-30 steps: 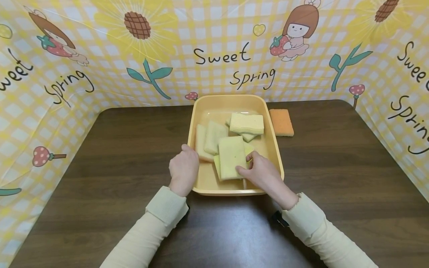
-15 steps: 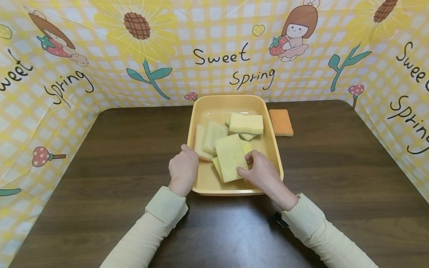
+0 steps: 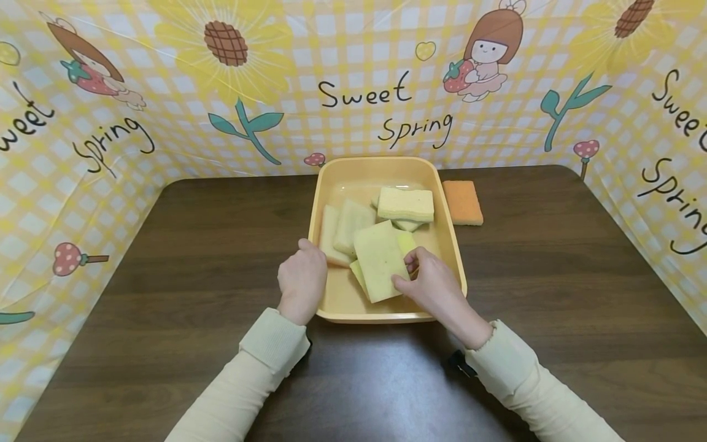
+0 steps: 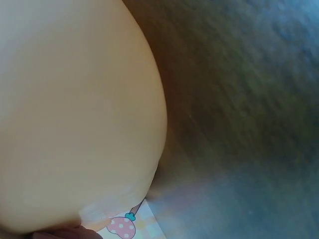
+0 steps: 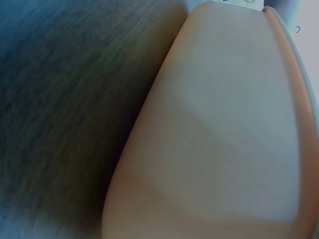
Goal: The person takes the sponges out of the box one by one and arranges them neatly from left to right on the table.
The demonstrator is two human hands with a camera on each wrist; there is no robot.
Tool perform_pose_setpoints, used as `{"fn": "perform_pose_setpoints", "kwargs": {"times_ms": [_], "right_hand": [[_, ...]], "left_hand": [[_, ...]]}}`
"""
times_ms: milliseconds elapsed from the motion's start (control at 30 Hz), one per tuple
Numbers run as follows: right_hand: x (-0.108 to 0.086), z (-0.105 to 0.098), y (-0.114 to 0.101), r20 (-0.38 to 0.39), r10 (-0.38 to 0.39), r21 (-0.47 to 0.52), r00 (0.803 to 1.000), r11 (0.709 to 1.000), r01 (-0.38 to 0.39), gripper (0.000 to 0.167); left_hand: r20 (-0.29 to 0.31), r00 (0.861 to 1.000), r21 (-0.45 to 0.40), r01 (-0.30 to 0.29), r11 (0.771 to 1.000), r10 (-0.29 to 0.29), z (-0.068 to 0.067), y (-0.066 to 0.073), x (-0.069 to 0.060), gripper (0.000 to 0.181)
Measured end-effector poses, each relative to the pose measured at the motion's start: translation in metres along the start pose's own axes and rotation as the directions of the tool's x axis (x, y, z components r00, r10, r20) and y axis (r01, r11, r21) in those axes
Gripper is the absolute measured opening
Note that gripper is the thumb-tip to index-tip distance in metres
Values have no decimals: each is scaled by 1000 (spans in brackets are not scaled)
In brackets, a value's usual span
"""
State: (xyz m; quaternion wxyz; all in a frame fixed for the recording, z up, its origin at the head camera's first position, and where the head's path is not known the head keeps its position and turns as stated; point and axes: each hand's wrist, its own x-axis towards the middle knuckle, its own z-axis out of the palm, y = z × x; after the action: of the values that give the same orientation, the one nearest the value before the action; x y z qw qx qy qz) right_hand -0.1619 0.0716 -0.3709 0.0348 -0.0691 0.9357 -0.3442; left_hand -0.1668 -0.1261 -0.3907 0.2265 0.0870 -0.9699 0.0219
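In the head view, my left hand (image 3: pixel 302 281) grips the left rim of a yellow plastic basin (image 3: pixel 381 318). Over the inside of the basin, my right hand (image 3: pixel 435 283) pinches the right edge of a flat pale yellow-green sponge (image 3: pixel 378 263) between thumb and fingers. That sponge lies tilted over a brighter yellow sponge (image 3: pixel 405 240), which is mostly covered. Both wrist views are filled by the basin's outer wall (image 4: pixel 79 114), (image 5: pixel 224 119); a bit of the left fingers (image 4: pixel 70 232) shows at the bottom of the left one.
Pale sponges (image 3: pixel 353 226) lean at the basin's left side, and a thick cream sponge (image 3: pixel 405 205) rests on others at its back right. On the dark wooden table (image 3: pixel 552 258), an orange sponge (image 3: pixel 463 202) lies right of the basin. A patterned cloth (image 3: pixel 364 37) hangs behind.
The sponge in my right hand has turned, its top swinging left, and shifted slightly left and toward me. My left hand has stayed on the rim.
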Motion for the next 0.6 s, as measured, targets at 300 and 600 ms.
{"fn": "perform_pose_setpoints", "kwargs": {"times_ms": [300, 600], "right_hand": [[-3, -1, -2, -13, -13, 47, 1000, 999, 14, 25], [-3, -3, -1, -14, -1, 105, 1000, 994, 2, 26]], "left_hand": [[35, 999, -14, 5, 1000, -5, 0, 0, 0, 16], [50, 999, -28, 17, 999, -16, -1, 0, 1, 16]]}}
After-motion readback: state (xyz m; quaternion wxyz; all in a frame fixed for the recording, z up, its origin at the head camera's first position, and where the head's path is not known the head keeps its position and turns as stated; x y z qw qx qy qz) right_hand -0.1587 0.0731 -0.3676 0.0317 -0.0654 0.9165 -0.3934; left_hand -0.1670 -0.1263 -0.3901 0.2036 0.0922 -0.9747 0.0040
